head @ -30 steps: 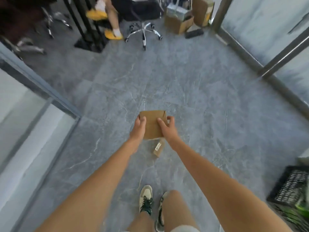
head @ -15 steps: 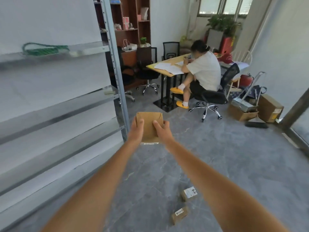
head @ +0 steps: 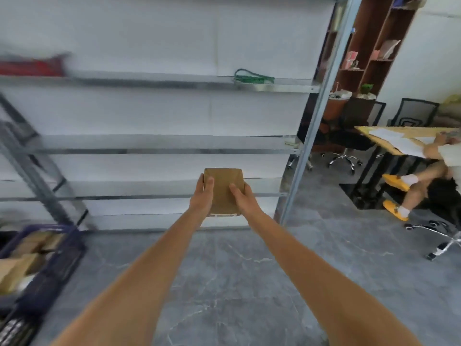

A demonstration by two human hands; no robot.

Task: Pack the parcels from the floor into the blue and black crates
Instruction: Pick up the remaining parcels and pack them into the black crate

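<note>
I hold a small brown cardboard parcel (head: 223, 189) out in front of me at arm's length, above the grey floor. My left hand (head: 201, 198) grips its left side and my right hand (head: 243, 199) grips its right side, thumbs on top. A white label strip shows along the parcel's near edge. At the far left stands the blue crate (head: 62, 265), blurred, with several brown parcels (head: 23, 258) inside. A dark crate corner (head: 15, 328) shows at the bottom left.
A metal shelving rack (head: 299, 156) fills the wall ahead, with a green cord (head: 253, 78) and a red item (head: 32, 67) on its upper shelf. A seated person (head: 424, 181), a table (head: 389, 136) and office chairs (head: 346, 136) are at the right.
My view has swung left: the rack now fills the frame, the blue crate has come into sight at the left, and the floor parcels have dropped out of view. Both hands keep the parcel.
</note>
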